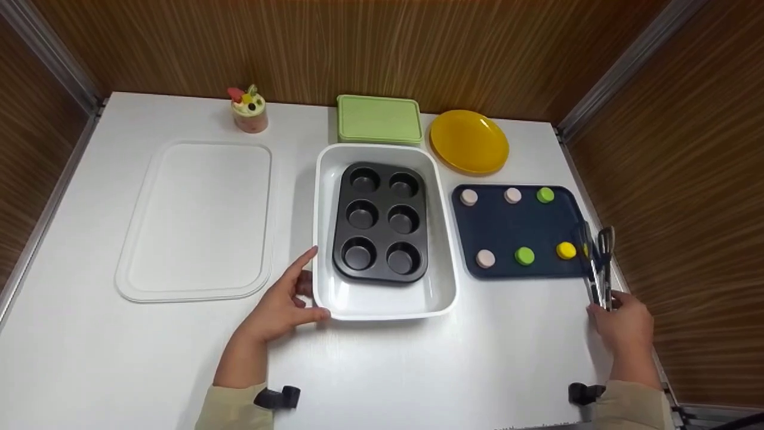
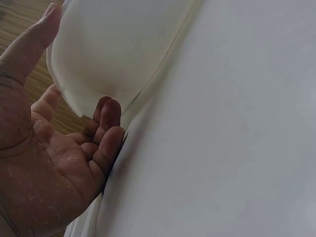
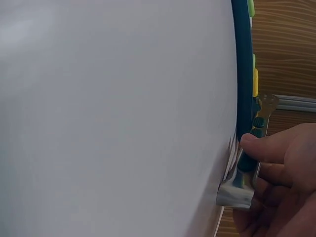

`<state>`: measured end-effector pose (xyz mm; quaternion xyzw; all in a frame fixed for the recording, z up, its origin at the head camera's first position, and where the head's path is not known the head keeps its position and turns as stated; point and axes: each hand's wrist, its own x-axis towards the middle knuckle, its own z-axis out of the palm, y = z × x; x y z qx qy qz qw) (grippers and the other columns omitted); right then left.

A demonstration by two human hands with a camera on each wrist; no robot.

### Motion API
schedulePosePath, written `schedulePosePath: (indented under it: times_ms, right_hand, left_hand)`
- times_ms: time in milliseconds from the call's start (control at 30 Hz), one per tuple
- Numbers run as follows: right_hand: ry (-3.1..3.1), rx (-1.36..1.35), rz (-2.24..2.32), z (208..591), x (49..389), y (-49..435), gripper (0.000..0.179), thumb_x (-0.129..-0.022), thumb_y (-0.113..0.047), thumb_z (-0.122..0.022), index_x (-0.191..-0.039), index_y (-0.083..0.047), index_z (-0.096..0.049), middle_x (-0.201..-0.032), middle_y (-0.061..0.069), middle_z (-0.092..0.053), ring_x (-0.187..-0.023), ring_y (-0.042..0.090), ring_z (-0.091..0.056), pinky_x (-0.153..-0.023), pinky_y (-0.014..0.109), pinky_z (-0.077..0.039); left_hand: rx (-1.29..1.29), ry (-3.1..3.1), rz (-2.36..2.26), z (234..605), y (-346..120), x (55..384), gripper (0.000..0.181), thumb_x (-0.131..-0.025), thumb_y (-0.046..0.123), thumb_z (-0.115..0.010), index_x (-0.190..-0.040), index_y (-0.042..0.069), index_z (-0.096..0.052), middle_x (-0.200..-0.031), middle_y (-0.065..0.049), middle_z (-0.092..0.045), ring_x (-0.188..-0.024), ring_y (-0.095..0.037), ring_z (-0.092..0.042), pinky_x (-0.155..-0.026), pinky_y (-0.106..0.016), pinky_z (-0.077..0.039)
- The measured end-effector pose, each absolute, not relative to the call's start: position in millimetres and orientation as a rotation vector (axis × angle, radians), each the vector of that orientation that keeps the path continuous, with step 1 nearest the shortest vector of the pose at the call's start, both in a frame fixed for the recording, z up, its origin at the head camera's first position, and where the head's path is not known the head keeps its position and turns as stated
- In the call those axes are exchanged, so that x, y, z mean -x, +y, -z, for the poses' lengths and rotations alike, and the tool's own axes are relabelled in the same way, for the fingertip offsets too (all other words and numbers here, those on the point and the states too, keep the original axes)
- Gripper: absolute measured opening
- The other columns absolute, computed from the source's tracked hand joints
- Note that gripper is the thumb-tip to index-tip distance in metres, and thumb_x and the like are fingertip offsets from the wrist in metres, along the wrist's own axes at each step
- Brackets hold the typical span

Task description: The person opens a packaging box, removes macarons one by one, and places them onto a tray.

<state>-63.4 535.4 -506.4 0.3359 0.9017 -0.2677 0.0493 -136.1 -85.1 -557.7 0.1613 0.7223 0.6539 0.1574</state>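
Observation:
My left hand [image 1: 277,307] is at the near left corner of a white rectangular basin [image 1: 388,303], thumb and index finger stretched to its rim. In the left wrist view the other fingers bend loosely beside the basin wall [image 2: 118,54]. Inside the basin lies a dark muffin tin [image 1: 382,230] with bare cups. My right hand [image 1: 625,325] grips metal tongs [image 1: 606,245] near their back end, the tips pointing away over the right edge of a navy tray [image 1: 516,227]. The right wrist view shows the thumb on the tongs [image 3: 236,195]. Several pink, green and yellow macarons [image 1: 524,256] sit on the tray.
A white lid [image 1: 200,221] lies flat at the left. Along the back stand a dessert cup [image 1: 250,121], a green lidded box [image 1: 380,119] and an orange plate [image 1: 470,143]. Wood-grain panels [image 1: 358,54] border the white table at the back and sides.

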Motion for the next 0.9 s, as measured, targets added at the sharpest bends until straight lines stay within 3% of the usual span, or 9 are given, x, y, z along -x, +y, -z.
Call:
schedulePosePath:
  times_ms: [233, 467, 667, 800, 900]
  right_hand:
    - [2.763, -0.993, 0.722, 504, 66, 533, 0.084, -0.1, -0.029, -0.07, -0.156, 0.017, -0.028, -0.146, 0.045, -0.045, -0.125, 0.055, -0.052, -0.098, 0.059, -0.045]
    - [2.927, -0.997, 0.542, 495, 71, 515, 0.085, -0.099, -0.033, -0.07, -0.155, 0.018, -0.031, -0.147, 0.05, -0.033, -0.136, 0.066, -0.031, -0.11, 0.07, -0.03]
    - [3.191, -0.832, 0.638, 489, 84, 471, 0.068, -0.098, -0.021, -0.072, -0.149, 0.015, -0.045, -0.147, 0.043, -0.038, -0.138, 0.06, -0.032, -0.109, 0.069, -0.029]
    - [3.428, -0.494, 0.697, 487, 99, 434, 0.046, -0.098, -0.011, -0.071, -0.135, 0.014, -0.06, -0.14, 0.038, -0.048, -0.132, 0.058, -0.04, -0.107, 0.069, -0.032]
    - [3.562, -0.178, 0.676, 492, 114, 409, 0.034, -0.099, -0.008, -0.068, -0.127, 0.011, -0.066, -0.134, 0.036, -0.054, -0.125, 0.058, -0.046, -0.103, 0.07, -0.034]
  left_hand:
    - [-0.456, 2.058, -1.871, 558, -86, 135, 0.111, -0.08, 0.007, -0.093, -0.168, 0.008, -0.026, -0.122, -0.024, -0.06, -0.101, -0.026, -0.063, -0.079, -0.029, -0.047]
    - [-0.445, 2.06, -1.874, 557, -85, 134, 0.111, -0.08, 0.007, -0.093, -0.168, 0.008, -0.026, -0.122, -0.023, -0.061, -0.101, -0.027, -0.062, -0.081, -0.031, -0.048]
    - [-0.447, 2.019, -1.904, 554, -88, 134, 0.106, -0.084, 0.005, -0.089, -0.168, 0.005, -0.023, -0.125, -0.026, -0.06, -0.105, -0.031, -0.064, -0.082, -0.03, -0.048]
    - [-0.371, 2.037, -1.97, 548, -89, 134, 0.09, -0.092, 0.001, -0.079, -0.166, 0.002, -0.028, -0.126, -0.024, -0.057, -0.109, -0.031, -0.062, -0.09, -0.03, -0.051]
    - [-0.318, 2.216, -1.977, 542, -89, 137, 0.073, -0.098, 0.003, -0.073, -0.162, 0.001, -0.038, -0.125, -0.02, -0.058, -0.111, -0.03, -0.06, -0.098, -0.039, -0.049]
